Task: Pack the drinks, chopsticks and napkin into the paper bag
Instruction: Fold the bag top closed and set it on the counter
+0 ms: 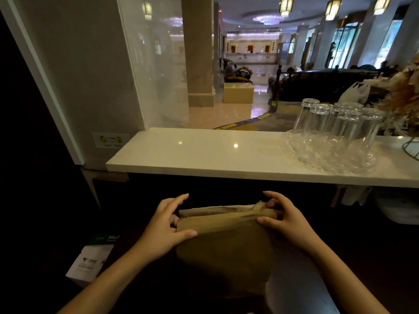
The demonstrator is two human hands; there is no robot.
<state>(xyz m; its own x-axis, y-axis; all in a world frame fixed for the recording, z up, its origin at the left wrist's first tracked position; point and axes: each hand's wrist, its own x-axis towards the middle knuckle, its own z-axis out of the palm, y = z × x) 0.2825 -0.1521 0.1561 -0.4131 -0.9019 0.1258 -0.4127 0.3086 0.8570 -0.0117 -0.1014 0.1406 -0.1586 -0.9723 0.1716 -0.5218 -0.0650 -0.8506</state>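
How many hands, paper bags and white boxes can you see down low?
Hands: 2 (left hand, right hand, both holding the bag's folded top)
Bags: 1 (brown paper bag)
Boxes: 1 (white box, lower left)
Total: 4

Two forearms (pixel 108 275) in view, bare up to the frame edge. Left grip (pixel 165 225) and right grip (pixel 283 219) bare; fingernails (pixel 193 233) short, rounded, natural finish.
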